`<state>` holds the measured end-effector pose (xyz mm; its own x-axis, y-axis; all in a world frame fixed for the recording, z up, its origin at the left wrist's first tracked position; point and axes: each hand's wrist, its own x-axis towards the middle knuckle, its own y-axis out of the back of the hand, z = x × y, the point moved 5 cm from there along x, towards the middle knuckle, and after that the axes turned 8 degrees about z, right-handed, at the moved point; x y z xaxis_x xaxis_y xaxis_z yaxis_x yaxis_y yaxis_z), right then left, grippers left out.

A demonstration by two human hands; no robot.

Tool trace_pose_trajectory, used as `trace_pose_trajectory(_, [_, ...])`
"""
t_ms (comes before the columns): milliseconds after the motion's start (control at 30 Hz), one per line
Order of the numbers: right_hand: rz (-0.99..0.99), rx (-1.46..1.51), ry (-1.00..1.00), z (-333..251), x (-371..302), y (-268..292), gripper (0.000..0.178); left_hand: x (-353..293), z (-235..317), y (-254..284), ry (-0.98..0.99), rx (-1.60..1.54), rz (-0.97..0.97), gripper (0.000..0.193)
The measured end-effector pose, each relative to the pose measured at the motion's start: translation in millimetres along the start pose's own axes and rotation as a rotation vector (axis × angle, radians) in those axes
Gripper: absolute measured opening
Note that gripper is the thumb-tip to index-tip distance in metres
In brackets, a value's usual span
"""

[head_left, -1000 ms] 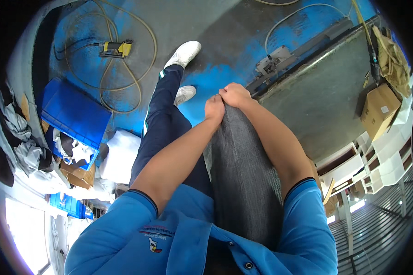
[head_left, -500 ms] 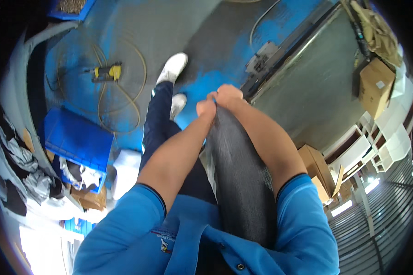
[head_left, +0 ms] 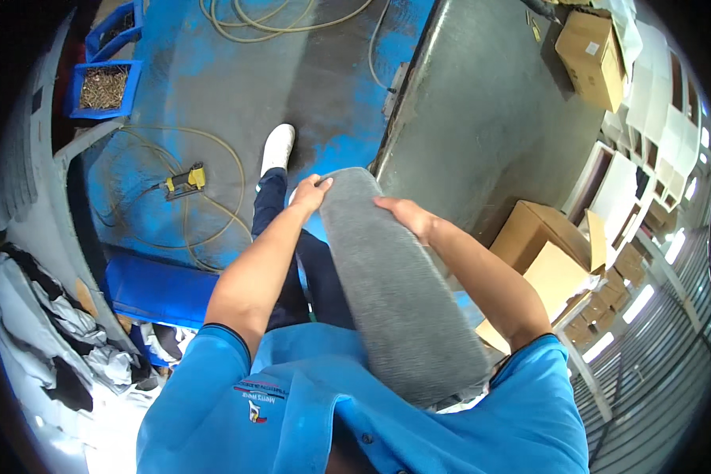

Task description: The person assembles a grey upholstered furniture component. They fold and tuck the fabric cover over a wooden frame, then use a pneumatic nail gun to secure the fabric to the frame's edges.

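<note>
A long padded piece covered in grey velvety fabric (head_left: 403,292) slants from my chest toward the floor ahead, narrower at its far end. My left hand (head_left: 311,193) is closed on its far left corner, fingers curled at the edge. My right hand (head_left: 409,218) grips the right edge a little nearer, thumb on the top face and the other fingers hidden beneath. The underside of the piece is out of sight; at its near end the cover looks gathered.
On the blue-grey floor lies a yellow-and-black air tool (head_left: 186,182) with a looped hose. Far left are blue bins (head_left: 138,79), one holding small brown bits; nearer sits a blue crate (head_left: 154,292). To the right stands a dark-topped table (head_left: 466,103) with cardboard boxes (head_left: 584,59).
The padded piece has turned so its broad grey face shows upward. My hands, close together at its far end before, have moved apart to opposite edges. My view has shifted over the floor.
</note>
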<state>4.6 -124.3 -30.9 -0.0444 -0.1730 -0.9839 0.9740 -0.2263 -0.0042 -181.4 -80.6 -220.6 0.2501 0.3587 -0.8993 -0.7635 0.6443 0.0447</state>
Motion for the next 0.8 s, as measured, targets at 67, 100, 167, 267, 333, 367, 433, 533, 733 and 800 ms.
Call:
trace_pose_trajectory(67, [-0.084,0.064,0.095,1,12,-17,0.068,13,5,10,-0.154,0.176,0.022,0.047])
trace_pose_trajectory(100, [-0.105,0.147,0.124,0,16,-21,0.068,20,14,7,-0.195,0.163,0.005,0.046])
trace_pose_trajectory(167, [-0.117,0.312,0.284,-2,26,-23,0.075,33,35,-11,-0.208,0.168,-0.068,0.045])
trace_pose_trajectory(267, [0.02,0.116,0.416,6,58,-15,0.079,59,28,-34,-0.038,0.175,-0.143,0.043])
trace_pose_trajectory(333, [-0.042,0.164,0.427,9,77,-12,0.082,67,22,-41,0.022,0.091,-0.02,0.034])
trace_pose_trajectory(367, [-0.052,0.155,0.431,8,83,-11,0.081,70,17,-43,0.088,0.07,0.03,0.034])
trace_pose_trajectory(433, [-0.088,0.197,0.417,14,95,-13,0.079,85,-2,-47,0.159,0.099,0.142,0.036])
trace_pose_trajectory(533, [-0.068,0.196,0.435,4,100,-10,0.075,85,21,-50,-0.226,0.628,0.194,0.039])
trace_pose_trajectory(733, [0.245,-0.183,0.69,20,70,11,0.07,-9,69,-16,-0.34,0.631,0.194,0.05])
trace_pose_trajectory(800, [0.178,-0.196,0.542,27,-7,17,0.071,-72,95,-12,-0.459,0.322,-0.035,0.047])
